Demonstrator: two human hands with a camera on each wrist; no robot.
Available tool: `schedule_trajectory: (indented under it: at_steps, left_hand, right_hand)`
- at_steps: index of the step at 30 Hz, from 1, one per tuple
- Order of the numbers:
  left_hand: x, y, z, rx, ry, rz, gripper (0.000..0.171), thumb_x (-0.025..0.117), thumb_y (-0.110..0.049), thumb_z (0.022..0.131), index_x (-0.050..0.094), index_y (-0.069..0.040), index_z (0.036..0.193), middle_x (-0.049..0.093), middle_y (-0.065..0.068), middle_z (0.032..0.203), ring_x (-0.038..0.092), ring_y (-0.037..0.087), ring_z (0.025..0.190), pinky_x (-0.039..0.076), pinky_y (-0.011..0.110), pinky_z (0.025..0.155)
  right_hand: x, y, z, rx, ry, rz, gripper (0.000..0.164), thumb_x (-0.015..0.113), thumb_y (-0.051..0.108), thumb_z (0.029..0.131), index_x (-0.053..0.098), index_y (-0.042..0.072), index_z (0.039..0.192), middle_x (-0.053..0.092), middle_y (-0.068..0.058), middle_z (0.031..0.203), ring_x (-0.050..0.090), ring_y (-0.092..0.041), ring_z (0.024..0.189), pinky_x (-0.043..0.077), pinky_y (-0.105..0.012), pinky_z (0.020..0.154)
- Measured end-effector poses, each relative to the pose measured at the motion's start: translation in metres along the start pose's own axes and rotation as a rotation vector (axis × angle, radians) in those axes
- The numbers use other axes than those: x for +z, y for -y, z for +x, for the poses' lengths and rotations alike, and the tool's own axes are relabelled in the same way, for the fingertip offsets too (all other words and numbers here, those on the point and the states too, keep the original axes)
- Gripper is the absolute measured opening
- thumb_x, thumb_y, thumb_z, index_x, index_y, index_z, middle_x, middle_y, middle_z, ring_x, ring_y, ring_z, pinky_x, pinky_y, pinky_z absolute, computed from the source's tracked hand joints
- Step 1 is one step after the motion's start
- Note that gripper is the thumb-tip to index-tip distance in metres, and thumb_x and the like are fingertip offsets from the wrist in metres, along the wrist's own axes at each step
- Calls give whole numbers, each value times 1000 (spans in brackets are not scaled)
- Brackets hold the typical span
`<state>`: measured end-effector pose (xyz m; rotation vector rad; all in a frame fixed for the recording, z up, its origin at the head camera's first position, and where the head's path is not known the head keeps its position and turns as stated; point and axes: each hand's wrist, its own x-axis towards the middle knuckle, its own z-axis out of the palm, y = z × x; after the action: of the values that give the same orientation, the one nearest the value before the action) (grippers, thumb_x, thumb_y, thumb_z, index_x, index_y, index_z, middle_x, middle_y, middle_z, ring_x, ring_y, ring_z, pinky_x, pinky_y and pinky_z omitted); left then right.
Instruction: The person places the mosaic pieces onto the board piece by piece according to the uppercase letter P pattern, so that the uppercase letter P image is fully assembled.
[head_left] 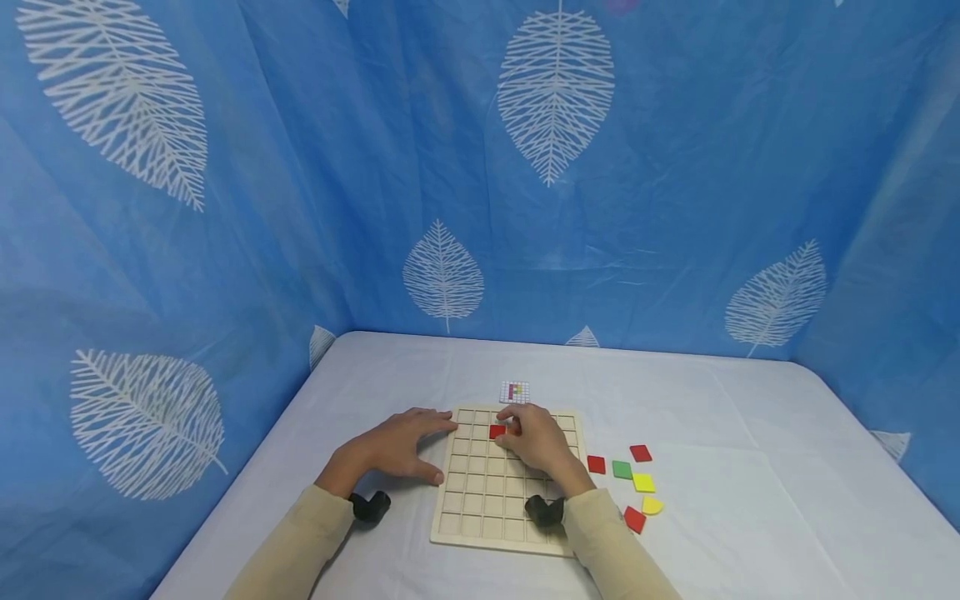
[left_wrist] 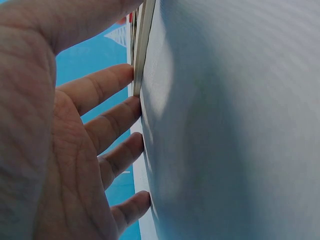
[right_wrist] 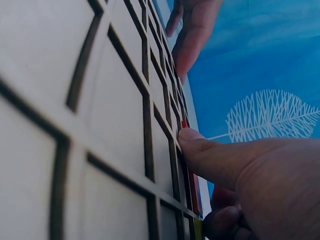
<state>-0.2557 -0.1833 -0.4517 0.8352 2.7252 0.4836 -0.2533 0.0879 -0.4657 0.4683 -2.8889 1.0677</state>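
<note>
Grid board (head_left: 472, 504) meets my splayed, empty left hand (head_left: 401, 444) at its left edge; atop it, my right hand (head_left: 536, 437) bends at a red tile (head_left: 496, 432), whether pinched I cannot tell.

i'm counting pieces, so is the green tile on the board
No, the green tile lies on the white-covered table, to the right of the board.

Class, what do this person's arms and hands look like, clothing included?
A plain beige cloth left sleeve and matching right sleeve cover the forearms. A stubby black left device and similar right device sit at the wrists. The left hand and right hand are bare.
</note>
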Motion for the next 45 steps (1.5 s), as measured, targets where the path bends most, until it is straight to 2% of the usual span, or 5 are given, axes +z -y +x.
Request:
schedule_trajectory:
  at_steps: [7, 14, 25, 30, 45]
  left_hand:
    - [-2, -1, -1, 14, 0, -2, 84, 76, -63, 77, 49, -29, 149, 40, -2, 161, 34, 31, 149, 32, 61, 116]
    - [-4, -1, -2, 22, 4, -11, 83, 75, -61, 79, 47, -30, 150, 38, -3, 162, 32, 32, 150, 31, 61, 117]
    - [-3, -3, -2, 6, -17, -10, 82, 77, -59, 77, 49, -30, 149, 39, -4, 161, 32, 31, 150, 31, 60, 117]
    - [-4, -5, -2, 2, -19, -8, 83, 78, -59, 77, 49, -30, 149, 39, -4, 161, 32, 30, 150, 31, 59, 117]
    - [-1, -3, -2, -11, -11, -25, 82, 78, -58, 77, 49, -30, 149, 39, -5, 161, 32, 30, 150, 31, 60, 117]
  right_hand:
    - [-3, 0, 0, -27, -13, 25, 28, 77, 17, 88, 72, 11, 115, 56, 3, 75, 48, -12, 64, 41, -28, 61]
    - [-12, 6, 1, -40, -17, 43, 27, 74, 16, 91, 71, 12, 117, 60, 1, 88, 49, -13, 65, 42, -29, 61]
    - [-47, 26, -6, -43, -88, 13, 34, 77, 15, 89, 70, 12, 122, 67, -10, 102, 50, -14, 70, 42, -29, 58]
    - [-64, 21, -11, -24, -122, -20, 35, 78, 16, 88, 71, 15, 122, 65, -4, 97, 50, -14, 69, 41, -29, 57]
    - [-116, -13, -36, 12, -206, -103, 38, 78, 16, 88, 68, 10, 125, 66, -12, 101, 53, -18, 77, 44, -29, 59]
